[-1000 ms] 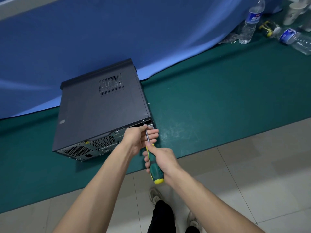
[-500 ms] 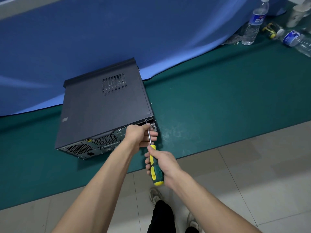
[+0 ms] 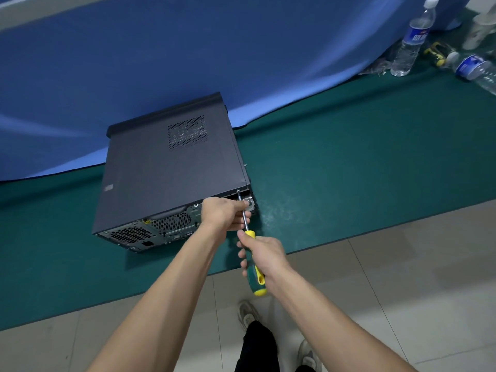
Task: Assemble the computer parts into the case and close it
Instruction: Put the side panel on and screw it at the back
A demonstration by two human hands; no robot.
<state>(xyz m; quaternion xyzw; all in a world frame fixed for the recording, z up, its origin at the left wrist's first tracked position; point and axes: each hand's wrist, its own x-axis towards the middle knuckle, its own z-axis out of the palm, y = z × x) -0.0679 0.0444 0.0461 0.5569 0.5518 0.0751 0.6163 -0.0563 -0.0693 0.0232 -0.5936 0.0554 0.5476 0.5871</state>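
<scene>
A dark grey computer case (image 3: 166, 170) lies on its side on the green mat (image 3: 349, 170), its side panel on top and its rear ports facing me. My right hand (image 3: 264, 257) grips the green and yellow handle of a screwdriver (image 3: 252, 260). The metal shaft runs up to a screw (image 3: 238, 191) at the case's rear top right corner. My left hand (image 3: 224, 214) rests against the rear of the case beside the shaft, its fingers curled around the shaft near the tip.
A blue cloth (image 3: 188, 49) hangs behind the case. At the far right stand a water bottle (image 3: 412, 41), a second bottle lying down (image 3: 475, 69), a paper cup (image 3: 479, 29) and a small yellow tool (image 3: 436, 53). Tiled floor and my shoes lie below the mat's edge.
The view has shifted slightly, with the case drifting a little right and up in the frame. Both hands stay at the rear corner with the screwdriver on the screw.
</scene>
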